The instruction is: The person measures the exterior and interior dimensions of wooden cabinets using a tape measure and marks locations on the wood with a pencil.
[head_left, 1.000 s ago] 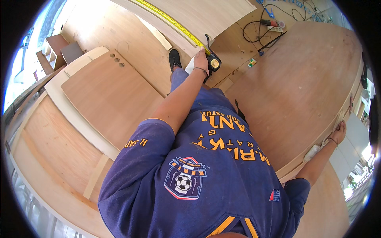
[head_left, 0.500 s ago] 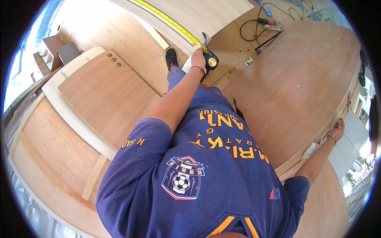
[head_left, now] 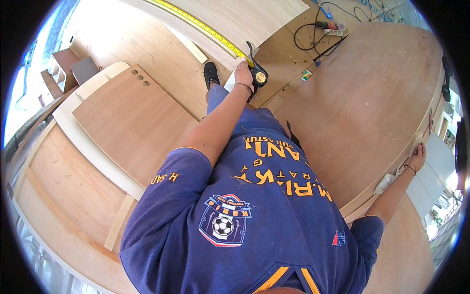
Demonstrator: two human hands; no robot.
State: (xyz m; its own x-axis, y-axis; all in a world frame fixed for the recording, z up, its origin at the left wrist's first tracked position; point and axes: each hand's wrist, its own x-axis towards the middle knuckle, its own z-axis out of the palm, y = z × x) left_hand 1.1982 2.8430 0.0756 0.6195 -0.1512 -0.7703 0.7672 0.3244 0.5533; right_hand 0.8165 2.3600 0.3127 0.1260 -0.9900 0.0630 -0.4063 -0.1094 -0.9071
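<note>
My left hand is closed round a black tape measure with a yellow centre. Its yellow blade runs out to the upper left, along the edge of a pale wood-grain board. Over on the right, my right hand rests at the rim of a large brown wooden panel. Its fingers are curled beside thin wooden strips there; what they hold, if anything, is too small to make out. A crumpled whitish bundle lies near that wrist.
A brown board with three holes lies on pale sheets at the left. A corded power tool and a white power strip sit on the floor beyond the panel, among cables. A small green-and-yellow packet lies near the panel's edge.
The whole view has shifted slightly. My left hand keeps the tape measure at the same board edge, and my right hand stays at the panel's rim.
</note>
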